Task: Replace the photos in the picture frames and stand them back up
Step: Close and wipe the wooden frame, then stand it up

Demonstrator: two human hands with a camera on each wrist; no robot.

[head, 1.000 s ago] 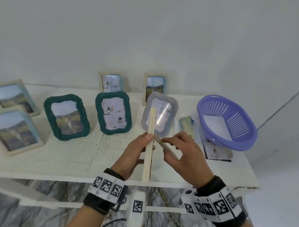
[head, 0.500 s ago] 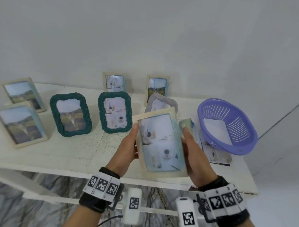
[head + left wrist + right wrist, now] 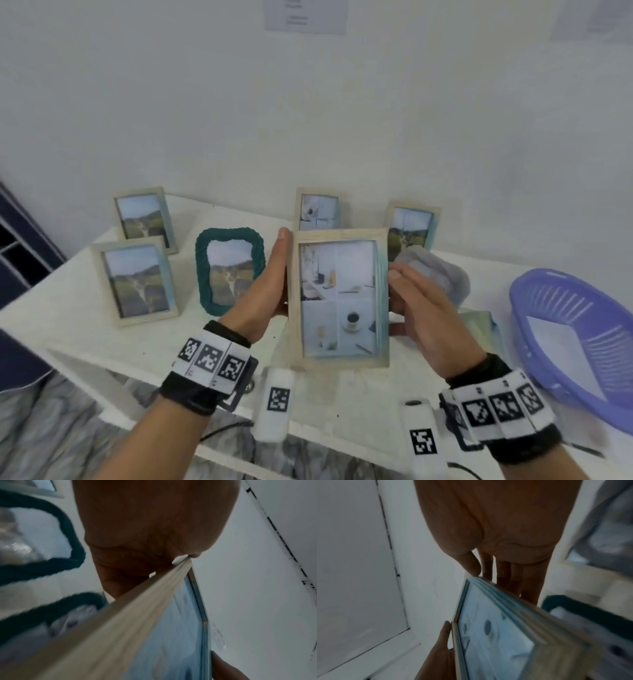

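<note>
Where the wooden frame (image 3: 339, 298) stood edge-on a second ago with the fingers working at its back, it now faces the wearer square and upright, raised above the desk (image 3: 78, 329); the back looks closed and the swap done on this one, so standing it up comes next. Left hand (image 3: 263, 291) grips the left edge, thumb at the top corner; right hand (image 3: 424, 308) pinches the right edge, thumb in front, fingers behind. Pale wood with a blue-washed right side; photo a four-panel still life, cup and saucer lower right; glass intact.
</note>
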